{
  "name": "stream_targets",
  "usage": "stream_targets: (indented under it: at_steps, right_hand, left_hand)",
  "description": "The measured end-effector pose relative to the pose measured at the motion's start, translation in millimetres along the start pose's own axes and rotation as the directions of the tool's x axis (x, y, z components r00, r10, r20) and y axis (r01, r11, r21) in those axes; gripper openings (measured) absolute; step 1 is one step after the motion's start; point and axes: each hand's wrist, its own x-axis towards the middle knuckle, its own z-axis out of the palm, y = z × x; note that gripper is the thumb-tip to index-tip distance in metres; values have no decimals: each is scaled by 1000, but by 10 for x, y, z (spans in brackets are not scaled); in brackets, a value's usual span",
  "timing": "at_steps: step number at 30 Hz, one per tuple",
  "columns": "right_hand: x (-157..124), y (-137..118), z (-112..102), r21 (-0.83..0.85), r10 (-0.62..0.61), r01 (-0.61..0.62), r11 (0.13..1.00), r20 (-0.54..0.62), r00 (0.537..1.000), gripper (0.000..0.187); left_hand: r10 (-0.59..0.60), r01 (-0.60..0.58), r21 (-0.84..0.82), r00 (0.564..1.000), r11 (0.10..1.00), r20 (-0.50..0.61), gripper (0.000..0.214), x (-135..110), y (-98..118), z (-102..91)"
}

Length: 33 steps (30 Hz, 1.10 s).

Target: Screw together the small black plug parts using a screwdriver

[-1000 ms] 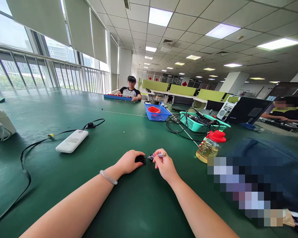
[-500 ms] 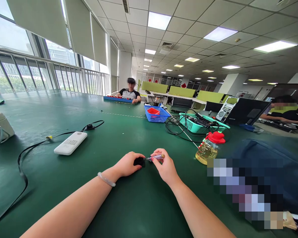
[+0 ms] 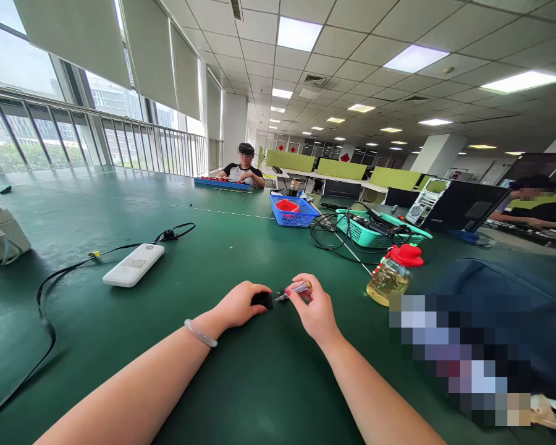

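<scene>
Screwdriver (image 3: 300,287) pinched in my right hand (image 3: 317,309), long axis slanting, tip leftward to the black block (image 3: 265,301) my left hand (image 3: 239,305) grips. Tip just beside that block; from my remote seat, contact can't be told. 2 hands, both occupied.

Screwdriver (image 3: 300,288) between power bank (image 3: 133,266) and bottle (image 3: 389,281)

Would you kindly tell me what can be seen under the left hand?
Under the left hand, part of a small black object shows in its grip. The rest is covered by the hand, and the green tabletop directly beneath is hidden too.
</scene>
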Motion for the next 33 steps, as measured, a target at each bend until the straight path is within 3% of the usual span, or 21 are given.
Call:
stream_targets:
  at_steps: [10, 19, 26, 33]
  right_hand:
    - [-28, -115, 15, -109, -93, 106, 988, 121, 988, 4]
    - [-90, -220, 4, -35, -240, 246, 969, 129, 962, 8]
    - [-47, -138, 20, -87, -209, 221, 971, 134, 969, 11]
    - [-18, -47, 44, -131, -189, 208, 969, 143, 971, 11]
  left_hand:
    - [-9, 9, -5, 1000, 1000, 24, 41, 9, -25, 0]
    - [7, -7, -3, 1000, 1000, 4, 37, 5, 4, 2]
    - [-48, 48, -9, 999, 999, -14, 54, 6, -39, 38]
    - [-49, 49, -9, 998, 999, -27, 57, -5, -30, 38]
